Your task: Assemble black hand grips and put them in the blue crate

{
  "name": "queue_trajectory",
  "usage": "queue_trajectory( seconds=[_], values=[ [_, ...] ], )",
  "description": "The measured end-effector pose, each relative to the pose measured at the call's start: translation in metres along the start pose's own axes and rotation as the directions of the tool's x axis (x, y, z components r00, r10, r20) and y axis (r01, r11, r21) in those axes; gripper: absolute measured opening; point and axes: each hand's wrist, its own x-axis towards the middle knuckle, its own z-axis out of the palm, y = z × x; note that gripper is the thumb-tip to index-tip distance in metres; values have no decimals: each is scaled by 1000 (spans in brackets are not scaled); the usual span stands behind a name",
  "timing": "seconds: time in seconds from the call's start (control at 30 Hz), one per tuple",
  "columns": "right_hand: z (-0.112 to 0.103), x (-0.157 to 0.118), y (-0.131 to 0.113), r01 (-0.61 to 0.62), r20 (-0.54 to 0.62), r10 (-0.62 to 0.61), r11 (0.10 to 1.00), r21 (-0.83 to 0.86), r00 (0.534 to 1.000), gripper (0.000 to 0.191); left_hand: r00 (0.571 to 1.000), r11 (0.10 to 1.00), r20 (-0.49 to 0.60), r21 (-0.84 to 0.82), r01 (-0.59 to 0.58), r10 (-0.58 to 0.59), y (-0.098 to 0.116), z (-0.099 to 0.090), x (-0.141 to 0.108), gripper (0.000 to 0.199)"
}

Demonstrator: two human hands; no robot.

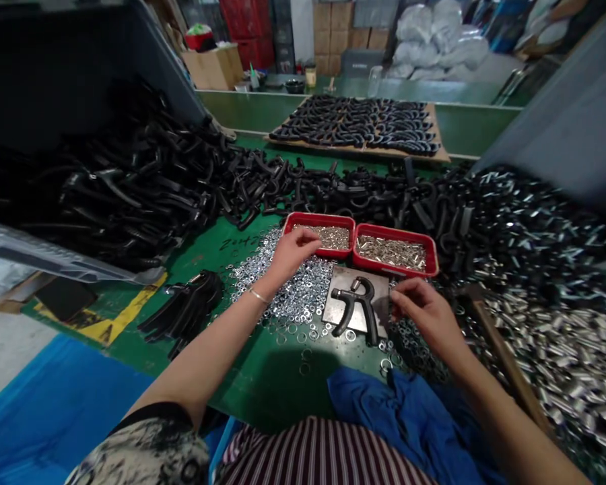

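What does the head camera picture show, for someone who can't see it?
A person's left hand reaches into a red tray of small metal parts, while the right hand pinches something tiny beside a black hand-grip piece lying on a metal plate. Shiny washers and heaps of black handles cover the green table.

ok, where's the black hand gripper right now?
Head view, centre: the black hand gripper lies on a metal plate, just below the red trays, between both hands.

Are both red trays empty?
No. The left red tray and the right red tray both hold heaps of small silvery metal parts, and the left hand reaches over the left one.
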Motion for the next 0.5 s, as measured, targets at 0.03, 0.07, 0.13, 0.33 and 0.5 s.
queue_trajectory(
  seconds=[0.03, 0.07, 0.13, 0.33, 0.5],
  values=[
    [4, 1, 1, 65, 55, -58, 988, -142, 997, 16, 997, 998, 59, -17, 54, -53, 2, 0, -15, 15],
    [8, 3, 2, 149, 110, -122, 948, -281, 986, 16, 986, 993, 121, -29, 119, -114, 4, 0, -28, 14],
    [17, 7, 4, 302, 213, -225, 822, -483, 951, 21, 949, 969, 226, -59, 238, -220, 3, 1, -51, 13],
    [31, 20, 12, 429, 339, -263, 590, -684, 903, 26, 899, 935, 312, -79, 345, -306, -5, 2, -73, 16],
    [34, 24, 4, 473, 412, -232, 423, -773, 881, 22, 945, 980, 317, 197, 19, -82, 0, 3, -77, 10]
  ],
)
